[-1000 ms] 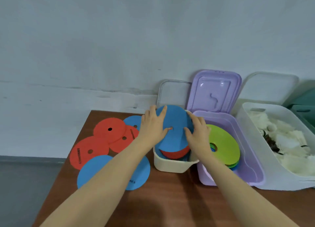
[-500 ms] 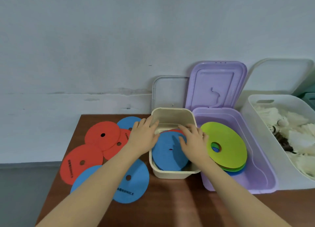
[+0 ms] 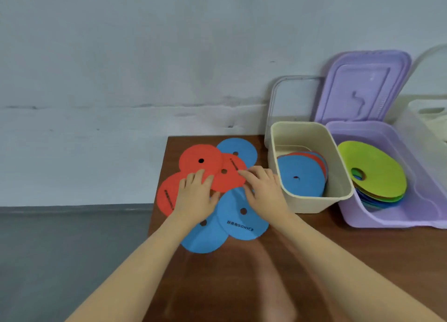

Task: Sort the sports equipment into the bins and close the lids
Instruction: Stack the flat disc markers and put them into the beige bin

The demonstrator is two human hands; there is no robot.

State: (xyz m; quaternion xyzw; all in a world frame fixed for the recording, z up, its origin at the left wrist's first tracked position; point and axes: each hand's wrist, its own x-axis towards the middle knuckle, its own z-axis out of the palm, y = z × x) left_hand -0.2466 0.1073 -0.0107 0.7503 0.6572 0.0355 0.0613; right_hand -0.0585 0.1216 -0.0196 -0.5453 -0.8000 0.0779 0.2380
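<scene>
Several flat red and blue discs lie overlapping at the table's left end: red discs [image 3: 199, 159], a blue disc with print [image 3: 242, 221] and another blue disc [image 3: 238, 150] at the back. My left hand [image 3: 196, 196] rests flat on the red discs, fingers straight. My right hand [image 3: 262, 188] lies with its fingers on the edge of a red disc [image 3: 228, 179]. The cream bin [image 3: 312, 203] holds stacked discs with a blue disc [image 3: 300, 176] on top. The purple bin [image 3: 391, 219] holds a stack topped by a green disc [image 3: 375, 171].
A clear lid [image 3: 294, 96] and the purple lid [image 3: 362, 87] stand propped against the wall behind their bins. A white bin [image 3: 425, 118] sits at the far right edge. The table's left edge drops to a grey floor.
Both hands left the blue disc in the cream bin and moved left onto the loose discs on the table. The view shifted left.
</scene>
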